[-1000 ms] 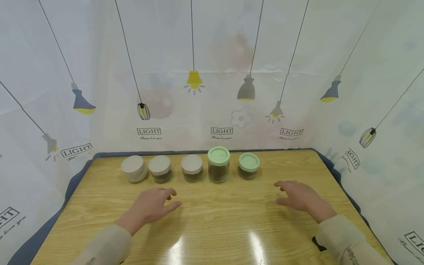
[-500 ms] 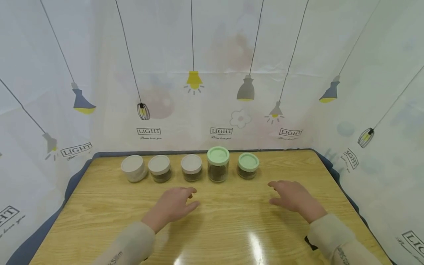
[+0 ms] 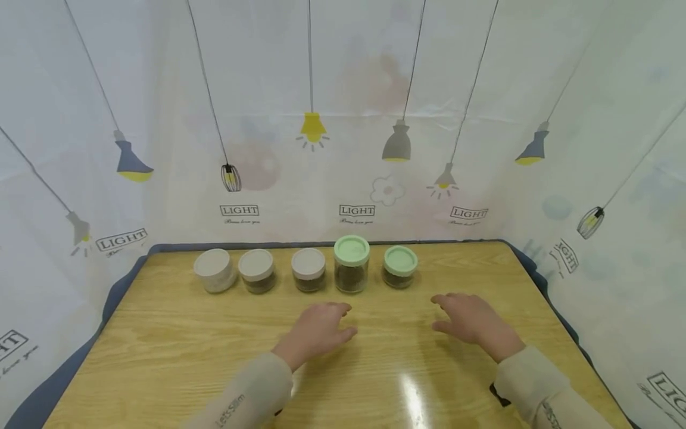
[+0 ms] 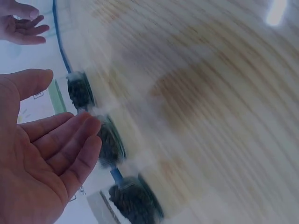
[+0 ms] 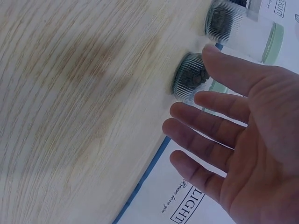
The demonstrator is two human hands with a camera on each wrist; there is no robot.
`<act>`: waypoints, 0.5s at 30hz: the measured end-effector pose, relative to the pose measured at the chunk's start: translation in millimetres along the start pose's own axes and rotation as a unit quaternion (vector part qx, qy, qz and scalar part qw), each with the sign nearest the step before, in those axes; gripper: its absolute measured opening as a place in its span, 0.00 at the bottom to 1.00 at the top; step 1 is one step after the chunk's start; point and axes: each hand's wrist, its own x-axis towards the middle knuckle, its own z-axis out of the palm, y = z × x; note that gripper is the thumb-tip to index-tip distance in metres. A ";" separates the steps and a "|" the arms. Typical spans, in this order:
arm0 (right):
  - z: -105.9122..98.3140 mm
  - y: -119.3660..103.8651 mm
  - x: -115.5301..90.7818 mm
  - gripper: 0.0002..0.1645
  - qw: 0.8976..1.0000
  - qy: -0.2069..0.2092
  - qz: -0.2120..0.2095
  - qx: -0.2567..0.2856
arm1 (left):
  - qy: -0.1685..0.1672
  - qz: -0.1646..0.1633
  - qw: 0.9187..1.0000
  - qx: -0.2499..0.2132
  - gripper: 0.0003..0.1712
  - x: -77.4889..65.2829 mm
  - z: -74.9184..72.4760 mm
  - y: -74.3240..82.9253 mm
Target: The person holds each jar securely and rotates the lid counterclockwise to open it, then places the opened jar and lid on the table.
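Note:
Several lidded jars stand in a row along the table's far side. A tall glass jar with a green lid [image 3: 351,262] and a short jar with a green lid [image 3: 399,266] hold dark bits. Left of them are a white-lidded jar [image 3: 308,269], another white-lidded jar [image 3: 257,271] and a pale white-lidded jar [image 3: 215,270]. My left hand [image 3: 318,329] hovers in front of the tall jar, fingers relaxed and holding nothing. In front and to the right of the short green-lidded jar, my right hand [image 3: 471,319] hangs with fingers loosely extended, touching no jar.
The wooden table [image 3: 187,357] has a dark blue edge at the back and sides. A white curtain [image 3: 343,71] printed with lamps surrounds it. A small dark object [image 3: 499,394] shows beneath the right cuff.
My left hand has moved steadily rightward, from before the white-lidded jars to before the tall green-lidded jar. The right hand has shifted slightly left. The jars stay in place.

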 end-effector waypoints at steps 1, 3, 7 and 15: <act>-0.4 0.1 0.7 0.33 1.000 -0.002 0.000 0.002 | -0.006 -0.003 1.000 -0.002 0.28 3.4 2.2 2.7; -0.9 0.3 2.0 0.33 1.000 -0.005 0.001 0.007 | -0.012 -0.009 1.000 -0.005 0.30 10.4 7.9 7.5; 0.5 0.8 3.7 0.33 1.000 -0.015 0.007 0.020 | -0.012 -0.017 1.000 -0.020 0.32 21.8 20.3 17.1; 3.4 -0.7 3.5 0.32 1.000 -0.011 0.000 0.030 | 0.003 -0.015 0.999 -0.045 0.34 40.3 34.7 35.5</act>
